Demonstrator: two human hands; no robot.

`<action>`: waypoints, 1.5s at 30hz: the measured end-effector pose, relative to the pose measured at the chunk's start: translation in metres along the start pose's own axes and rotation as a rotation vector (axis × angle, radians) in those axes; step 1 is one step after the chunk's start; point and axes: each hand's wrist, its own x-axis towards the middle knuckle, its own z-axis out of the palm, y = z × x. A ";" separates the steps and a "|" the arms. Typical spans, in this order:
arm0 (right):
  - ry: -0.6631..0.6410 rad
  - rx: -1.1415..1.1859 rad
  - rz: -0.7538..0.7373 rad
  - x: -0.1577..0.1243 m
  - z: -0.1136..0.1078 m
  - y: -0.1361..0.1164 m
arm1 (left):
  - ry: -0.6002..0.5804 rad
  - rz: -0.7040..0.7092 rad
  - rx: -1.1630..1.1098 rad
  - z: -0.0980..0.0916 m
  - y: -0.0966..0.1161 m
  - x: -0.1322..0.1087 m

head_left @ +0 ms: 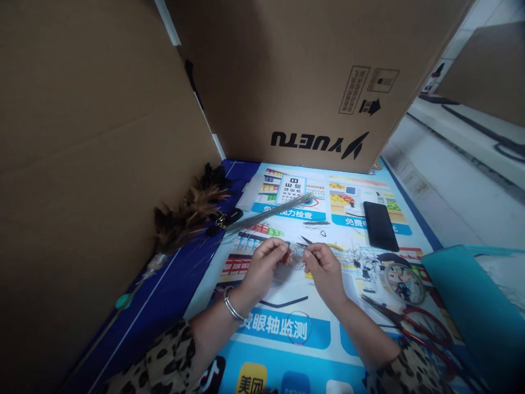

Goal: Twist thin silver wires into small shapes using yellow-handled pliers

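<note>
on the printed poster [287, 334] that covers the table, in the head view, the two hands meet close together near the middle. the left hand [264, 265] and the right hand [324, 268] both pinch a small wire piece [296, 258] between thumb and forefinger, so the fingers are narrow and closed on it, one hand at each end. the wire piece is held just above the poster, between the two hands; its exact shape is too small to tell. a silver bracelet [232, 307] sits on the left wrist, and both sleeves have a leopard pattern.

beyond the hands a bundle of thin wires [270, 213] lies slanted on the poster, and some short wire bits [315, 223] lie near it. a black phone [380, 225] lies flat to the right, well apart from the hands. scissors [414, 323] with red handles lie near the right forearm, beside a teal folder [471, 295]. a feather duster [188, 213] rests at the left against a cardboard wall. a big cardboard box [311, 82] stands behind the poster.
</note>
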 end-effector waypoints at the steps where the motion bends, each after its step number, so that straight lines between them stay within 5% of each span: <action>1: -0.001 0.007 0.002 0.000 0.000 0.000 | -0.001 0.001 0.003 0.000 0.000 0.000; 27: 0.000 -0.003 0.011 -0.001 0.002 -0.001 | -0.072 -0.016 -0.016 0.001 0.000 -0.001; 45: -0.025 -0.048 -0.007 0.001 0.001 0.006 | 0.025 0.053 0.041 -0.003 -0.007 0.000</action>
